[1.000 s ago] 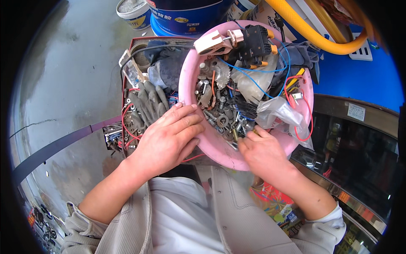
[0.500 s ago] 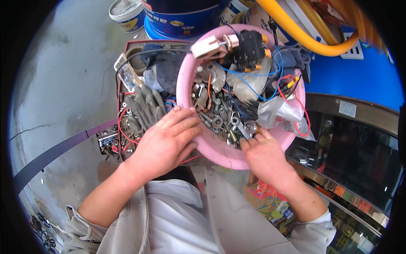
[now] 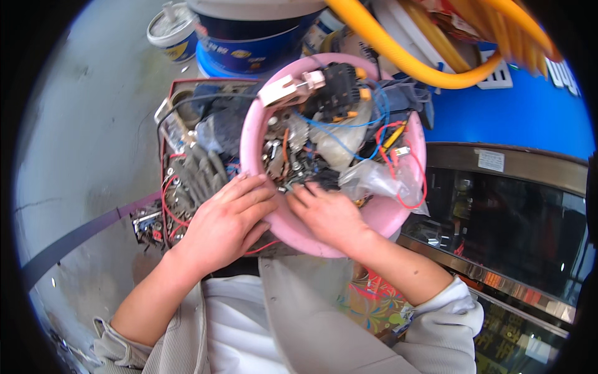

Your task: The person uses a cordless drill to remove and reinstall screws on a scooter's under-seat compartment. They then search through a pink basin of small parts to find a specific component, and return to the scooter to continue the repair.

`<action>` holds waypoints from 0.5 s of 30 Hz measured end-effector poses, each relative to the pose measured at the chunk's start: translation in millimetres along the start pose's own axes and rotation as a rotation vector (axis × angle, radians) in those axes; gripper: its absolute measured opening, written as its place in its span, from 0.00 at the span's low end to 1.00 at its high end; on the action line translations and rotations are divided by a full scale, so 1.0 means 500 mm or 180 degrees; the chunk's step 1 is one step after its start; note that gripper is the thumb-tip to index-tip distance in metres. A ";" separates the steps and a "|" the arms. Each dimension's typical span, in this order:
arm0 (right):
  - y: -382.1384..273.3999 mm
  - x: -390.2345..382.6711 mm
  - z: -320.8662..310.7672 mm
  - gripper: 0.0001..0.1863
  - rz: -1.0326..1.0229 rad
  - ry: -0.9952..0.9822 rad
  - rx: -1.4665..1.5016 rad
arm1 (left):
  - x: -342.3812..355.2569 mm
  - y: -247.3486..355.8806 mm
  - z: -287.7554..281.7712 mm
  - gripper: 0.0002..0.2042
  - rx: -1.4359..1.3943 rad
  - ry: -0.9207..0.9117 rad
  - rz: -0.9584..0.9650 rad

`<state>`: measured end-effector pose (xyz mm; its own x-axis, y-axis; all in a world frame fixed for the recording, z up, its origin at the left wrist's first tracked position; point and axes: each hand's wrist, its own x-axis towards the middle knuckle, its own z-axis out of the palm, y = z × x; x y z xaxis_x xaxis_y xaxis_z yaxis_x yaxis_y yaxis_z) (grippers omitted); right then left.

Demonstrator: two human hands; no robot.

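Note:
A pink basin [image 3: 251, 134] holds a heap of loose metal hardware [image 3: 293, 163], nuts and bolts among it. My left hand [image 3: 227, 215] lies with extended fingers against the basin's left rim. Inside the basin, my right hand [image 3: 330, 215] reaches down at the near side, its slightly spread fingertips touching the hardware and partly hidden in it. Farther back in the basin are a black electrical part [image 3: 336, 93], a pale plastic block [image 3: 280, 91] and a looped blue wire [image 3: 333, 124]. A clear plastic bag [image 3: 374, 179] and a red wire [image 3: 425, 171] lie along the right side.
Left of the basin, a red-edged box [image 3: 164, 146] holds grey gloves [image 3: 200, 169], dark cloth and more hardware. Blue buckets [image 3: 249, 50] stand behind, with a yellow hose [image 3: 398, 56] above a blue surface [image 3: 511, 118]. A glass-fronted case [image 3: 511, 218] is at the right.
My right hand has moved left across the basin, from beside a wrench at the right to the hardware near the middle. My left hand stays at the rim. The whole view has shifted slightly.

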<state>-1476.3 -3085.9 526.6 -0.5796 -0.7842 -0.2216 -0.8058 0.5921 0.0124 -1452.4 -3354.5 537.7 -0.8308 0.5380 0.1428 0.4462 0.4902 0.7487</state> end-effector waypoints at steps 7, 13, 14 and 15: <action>0.018 -0.039 -0.057 0.19 0.0009 -0.0804 -0.0067 | -0.014 -0.005 0.004 0.19 -0.0008 0.0079 0.0014; 0.053 -0.081 -0.081 0.14 0.0270 -0.0857 -0.0011 | -0.012 -0.006 0.007 0.20 0.0011 0.0056 -0.0007; 0.047 -0.076 -0.079 0.12 0.0346 -0.0930 -0.0055 | -0.012 -0.005 0.008 0.20 0.0027 0.0063 -0.0013; 0.043 -0.070 -0.075 0.11 0.0415 -0.1001 -0.0099 | -0.011 -0.004 0.008 0.20 0.0044 0.0072 -0.0022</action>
<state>-1478.1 -3052.7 571.3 -0.6160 -0.6036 -0.5061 -0.7334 0.6739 0.0890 -1447.2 -3355.4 532.9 -0.8411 0.5189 0.1524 0.4448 0.5035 0.7407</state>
